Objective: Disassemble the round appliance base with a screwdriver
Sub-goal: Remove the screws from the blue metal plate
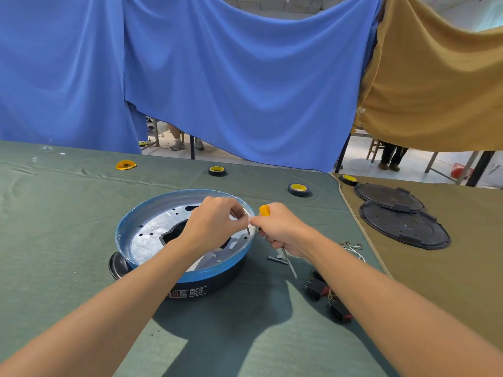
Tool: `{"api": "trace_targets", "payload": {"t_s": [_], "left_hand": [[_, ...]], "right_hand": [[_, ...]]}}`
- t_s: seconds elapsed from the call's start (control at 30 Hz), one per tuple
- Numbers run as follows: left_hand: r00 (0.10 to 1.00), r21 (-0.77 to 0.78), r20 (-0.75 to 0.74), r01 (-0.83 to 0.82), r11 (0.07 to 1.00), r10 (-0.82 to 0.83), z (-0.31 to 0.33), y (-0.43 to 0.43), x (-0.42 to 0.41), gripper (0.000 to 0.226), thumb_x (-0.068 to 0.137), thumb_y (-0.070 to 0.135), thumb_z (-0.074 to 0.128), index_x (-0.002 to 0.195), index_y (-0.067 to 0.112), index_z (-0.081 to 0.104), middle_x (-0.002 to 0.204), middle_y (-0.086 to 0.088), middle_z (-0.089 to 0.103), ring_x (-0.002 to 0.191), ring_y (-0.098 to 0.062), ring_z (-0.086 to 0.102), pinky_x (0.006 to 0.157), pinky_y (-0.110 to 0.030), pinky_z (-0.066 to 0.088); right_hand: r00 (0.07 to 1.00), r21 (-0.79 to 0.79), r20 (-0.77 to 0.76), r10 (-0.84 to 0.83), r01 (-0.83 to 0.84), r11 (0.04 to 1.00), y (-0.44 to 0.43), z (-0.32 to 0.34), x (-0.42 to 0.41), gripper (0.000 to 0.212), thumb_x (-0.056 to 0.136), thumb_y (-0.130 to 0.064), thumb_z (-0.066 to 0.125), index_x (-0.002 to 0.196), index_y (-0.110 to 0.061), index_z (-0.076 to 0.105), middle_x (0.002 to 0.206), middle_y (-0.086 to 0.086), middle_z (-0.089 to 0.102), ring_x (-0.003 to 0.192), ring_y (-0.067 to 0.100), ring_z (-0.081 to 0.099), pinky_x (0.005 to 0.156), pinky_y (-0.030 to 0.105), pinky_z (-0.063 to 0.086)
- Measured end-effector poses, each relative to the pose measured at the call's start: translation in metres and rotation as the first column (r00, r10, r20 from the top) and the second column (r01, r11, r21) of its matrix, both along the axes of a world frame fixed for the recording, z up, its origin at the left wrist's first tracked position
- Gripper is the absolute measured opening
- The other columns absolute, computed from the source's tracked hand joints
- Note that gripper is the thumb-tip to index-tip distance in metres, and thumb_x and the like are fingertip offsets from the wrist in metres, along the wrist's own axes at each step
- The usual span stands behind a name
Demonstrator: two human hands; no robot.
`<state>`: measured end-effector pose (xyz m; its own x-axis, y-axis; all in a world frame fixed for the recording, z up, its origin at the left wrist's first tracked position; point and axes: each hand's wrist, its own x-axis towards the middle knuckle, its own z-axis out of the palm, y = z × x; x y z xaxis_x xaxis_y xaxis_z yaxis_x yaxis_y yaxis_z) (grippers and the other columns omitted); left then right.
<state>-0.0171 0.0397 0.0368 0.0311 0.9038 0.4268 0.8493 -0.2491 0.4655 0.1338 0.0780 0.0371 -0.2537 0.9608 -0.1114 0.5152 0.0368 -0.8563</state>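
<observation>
Now two hands meet at the 3 o'clock edge of the round base point(121, 232), which sits in the middle of the green cloth point(68, 213).
The left hand point(215, 221) hides part of the silver plate point(147, 235), and its fingers pinch a small grey pin point(248, 229). What kind of pin it is, I cannot tell. The right hand point(283, 229) curls tight round the screwdriver point(264, 210), so only the yellow top and thin tip show. The label point(187, 291) at 6 o'clock is too small to read. So is the print on the tape roll point(298, 189) at 1 o'clock.
</observation>
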Motion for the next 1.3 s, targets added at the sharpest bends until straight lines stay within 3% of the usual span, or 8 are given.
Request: {"api": "trace_targets", "payload": {"t_s": [0.17, 0.3, 0.47, 0.6, 0.73, 0.87, 1.03, 1.3], "left_hand": [[0.989, 0.067, 0.151, -0.016, 0.998, 0.006, 0.014, -0.003, 0.002, 0.016, 0.088, 0.028, 0.065, 0.092, 0.015, 0.074, 0.083, 0.008, 0.069, 0.083, -0.011, 0.064, 0.080, -0.033, 0.054], [0.981, 0.088, 0.193, -0.013, 0.996, -0.004, 0.023, -0.002, 0.011, 0.018, 0.089, 0.029, 0.066, 0.094, 0.014, 0.074, 0.080, 0.009, 0.067, 0.078, -0.007, 0.063, 0.072, -0.026, 0.055], [0.972, 0.035, 0.234, -0.020, 0.999, 0.011, 0.021, -0.002, 0.018, 0.022, 0.092, 0.031, 0.063, 0.100, 0.012, 0.072, 0.092, 0.001, 0.071, 0.076, -0.004, 0.060, 0.063, -0.013, 0.046], [0.998, -0.175, -0.025, -0.053, 0.983, 0.049, 0.013, -0.010, 0.014, 0.053, 0.089, 0.061, 0.053, 0.118, 0.017, 0.058, 0.114, 0.001, 0.064, 0.100, -0.017, 0.058, 0.085, -0.037, 0.052], [0.940, -0.318, -0.342, -0.121, 0.940, 0.005, 0.005, -0.030, 0.009, 0.088, 0.072, 0.087, 0.040, 0.129, 0.019, 0.044, 0.134, -0.008, 0.050, 0.120, -0.028, 0.045, 0.093, -0.042, 0.043], [0.827, -0.432, -0.556, -0.203, 0.879, -0.082, 0.000, -0.048, 0.008, 0.097, 0.070, 0.088, 0.044, 0.142, 0.024, 0.033, 0.139, -0.016, 0.039, 0.129, -0.037, 0.035, 0.099, -0.048, 0.036], [0.797, -0.390, -0.602, -0.240, 0.889, -0.049, -0.002, -0.060, 0.004, 0.074, 0.080, 0.066, 0.060, 0.139, 0.026, 0.038, 0.129, -0.016, 0.044, 0.117, -0.037, 0.043, 0.096, -0.049, 0.038], [0.834, -0.385, -0.545, -0.150, 0.911, -0.093, -0.002, -0.054, -0.004, 0.069, 0.082, 0.040, 0.068, 0.144, 0.036, 0.039, 0.122, -0.010, 0.057, 0.109, -0.032, 0.053, 0.085, -0.042, 0.050]], "right_hand": [[0.999, 0.207, 0.004, 0.048, -0.048, 0.977, -0.004, 0.018, 0.016, 0.028, 0.089, -0.030, 0.062, 0.075, -0.010, 0.048, 0.069, 0.010, 0.043, 0.047, 0.016, 0.025, 0.042, 0.025, 0.022], [0.977, 0.226, -0.019, 0.211, -0.202, 0.953, -0.011, 0.031, 0.026, 0.031, 0.090, -0.022, 0.061, 0.092, 0.009, 0.061, 0.050, -0.008, 0.045, 0.041, 0.011, 0.022, 0.042, 0.024, 0.019], [0.976, 0.315, 0.078, 0.203, -0.217, 0.924, -0.019, 0.033, 0.029, 0.013, 0.088, -0.021, 0.067, 0.084, -0.011, 0.074, 0.077, 0.001, 0.072, 0.048, 0.004, 0.048, 0.048, 0.025, 0.038], [0.907, 0.331, 0.420, 0.043, -0.197, 0.923, -0.009, 0.025, 0.040, 0.007, 0.080, -0.016, 0.069, 0.074, -0.013, 0.072, 0.080, 0.008, 0.071, 0.069, 0.015, 0.060, 0.061, 0.026, 0.046], [0.758, 0.278, 0.650, -0.055, -0.169, 0.946, -0.003, 0.001, 0.043, 0.009, 0.082, -0.019, 0.068, 0.089, -0.013, 0.068, 0.096, 0.015, 0.065, 0.089, 0.033, 0.062, 0.079, 0.040, 0.054], [0.694, 0.327, 0.706, -0.140, -0.144, 0.934, -0.002, -0.021, 0.036, 0.015, 0.084, -0.020, 0.063, 0.096, -0.012, 0.063, 0.102, 0.016, 0.063, 0.091, 0.037, 0.061, 0.070, 0.038, 0.048], [0.701, 0.299, 0.702, -0.125, -0.132, 0.945, -0.002, -0.026, 0.028, 0.008, 0.085, -0.020, 0.058, 0.082, -0.013, 0.055, 0.089, 0.010, 0.058, 0.085, 0.034, 0.059, 0.064, 0.036, 0.044], [0.917, 0.473, 0.366, -0.155, -0.040, 0.880, -0.014, 0.004, 0.027, 0.052, 0.094, -0.038, 0.053, 0.051, -0.016, 0.035, 0.054, 0.003, 0.040, 0.059, 0.024, 0.043, 0.057, 0.033, 0.038]]}}
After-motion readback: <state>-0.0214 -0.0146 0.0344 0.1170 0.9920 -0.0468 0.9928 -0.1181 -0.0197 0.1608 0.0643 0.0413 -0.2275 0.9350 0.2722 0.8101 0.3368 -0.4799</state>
